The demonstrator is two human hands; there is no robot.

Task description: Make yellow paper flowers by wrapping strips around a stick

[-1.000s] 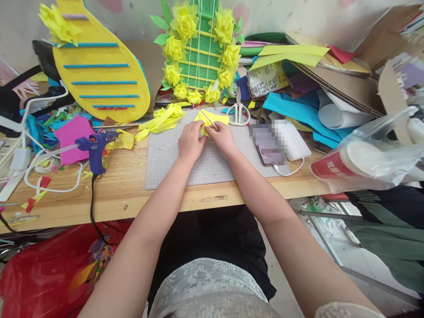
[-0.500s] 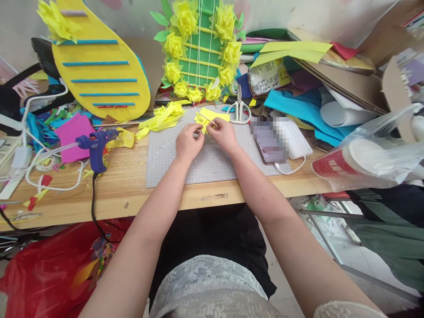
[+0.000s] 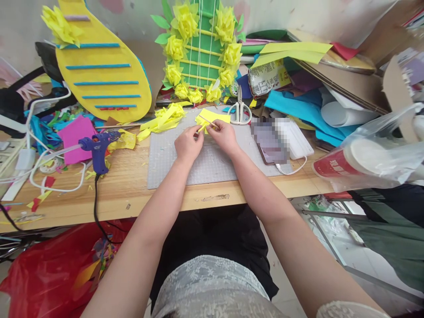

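Right hand (image 3: 224,137) pinches a stick (image 3: 207,120) over yellow paper (image 3: 221,118); left hand (image 3: 188,143) close beside, grip unclear. Clear bag (image 3: 392,171) holds a cup (image 3: 336,166); red bag (image 3: 43,278), paper scraps (image 3: 100,254).

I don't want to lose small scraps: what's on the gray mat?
Scissors, a phone and yellow strips overlap the mat. The left hand, right hand, thin stick and yellow paper hide whatever lies beneath them.

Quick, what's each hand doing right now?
Left hand: fingers curled by the yellow paper; can't tell if it's gripping any.
Right hand: closed, holding a thin stick.
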